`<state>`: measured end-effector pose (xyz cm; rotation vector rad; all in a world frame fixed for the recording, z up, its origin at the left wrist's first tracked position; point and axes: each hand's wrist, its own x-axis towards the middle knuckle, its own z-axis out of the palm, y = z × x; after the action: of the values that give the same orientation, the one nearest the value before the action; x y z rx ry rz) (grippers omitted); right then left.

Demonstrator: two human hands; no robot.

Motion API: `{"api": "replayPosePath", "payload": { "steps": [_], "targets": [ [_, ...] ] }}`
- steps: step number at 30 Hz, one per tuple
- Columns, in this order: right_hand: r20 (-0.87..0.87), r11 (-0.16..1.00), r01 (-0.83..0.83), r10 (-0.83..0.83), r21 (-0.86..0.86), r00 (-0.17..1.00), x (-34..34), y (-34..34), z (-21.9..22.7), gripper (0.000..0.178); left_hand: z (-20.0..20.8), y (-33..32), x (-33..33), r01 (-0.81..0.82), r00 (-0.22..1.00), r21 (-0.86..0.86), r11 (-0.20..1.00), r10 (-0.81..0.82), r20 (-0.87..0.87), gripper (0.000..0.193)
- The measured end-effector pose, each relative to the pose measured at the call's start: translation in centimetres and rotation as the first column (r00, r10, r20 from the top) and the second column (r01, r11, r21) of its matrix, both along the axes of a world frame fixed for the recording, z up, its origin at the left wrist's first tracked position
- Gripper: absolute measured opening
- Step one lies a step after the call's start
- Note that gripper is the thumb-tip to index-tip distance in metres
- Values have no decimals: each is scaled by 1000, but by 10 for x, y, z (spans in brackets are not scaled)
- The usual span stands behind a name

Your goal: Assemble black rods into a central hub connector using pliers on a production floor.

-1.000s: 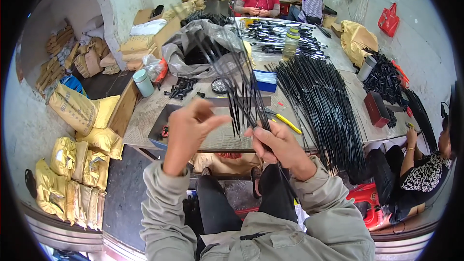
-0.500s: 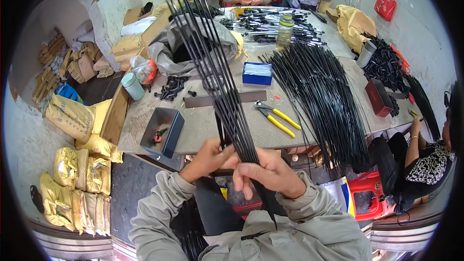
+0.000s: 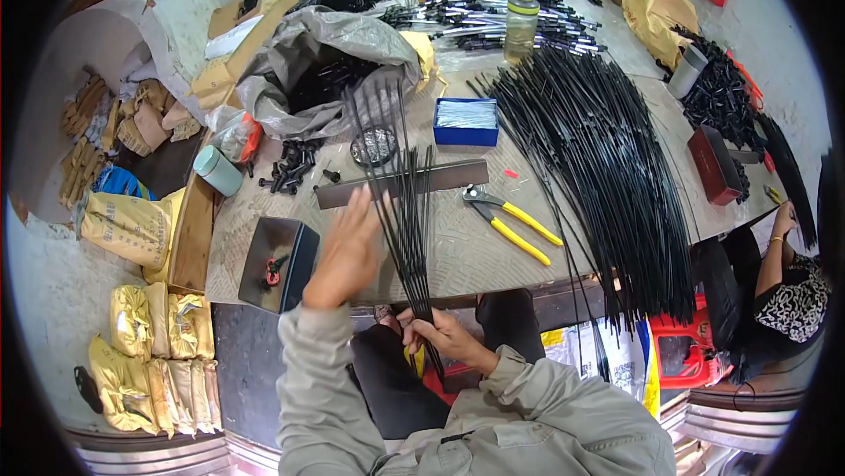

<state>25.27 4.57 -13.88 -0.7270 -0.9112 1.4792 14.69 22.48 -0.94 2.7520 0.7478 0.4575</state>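
Observation:
My right hand (image 3: 444,335) is closed around the lower part of a bunch of thin black rods (image 3: 409,251), held over my lap at the table's near edge. The rods fan out upward, and their top ends are blurred. To the left of the bunch, my left hand (image 3: 345,251) is raised with its fingers stretched out and nothing visible in it. Behind the rods lies a dark flat bar (image 3: 453,175). Right of them are cutting pliers (image 3: 515,228) with yellow handles. A large heap of similar black rods (image 3: 607,181) hangs over the table edge.
A dark open box (image 3: 305,266) with a red-and-black item sits front left, near loose black parts (image 3: 290,166). Behind are a grey plastic sack (image 3: 264,88), a blue box (image 3: 466,136) of pale sticks and a bottle (image 3: 521,31). Other people sit across and at right.
The rod bunch has come down, away from my body, and shifted left in my right hand. My left hand has left the bunch and risen with fingers spread. The view has shifted slightly.

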Motion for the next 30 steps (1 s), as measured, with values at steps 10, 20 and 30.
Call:
{"api": "replayPosePath", "payload": {
  "steps": [10,20,30],
  "targets": [
    [266,994,-96,81,45,961,11,3,-65,27,-20,-49,-2,278,955,96,956,-264,-135,85],
    [-289,444,887,-872,-125,396,84,-57,70,42,-27,-52,0,282,959,242,928,-281,-39,75],
    [388,663,582,-748,471,539,48,38,171,32,-34,-49,-17,311,945,177,934,-324,45,66]
  ]
}}
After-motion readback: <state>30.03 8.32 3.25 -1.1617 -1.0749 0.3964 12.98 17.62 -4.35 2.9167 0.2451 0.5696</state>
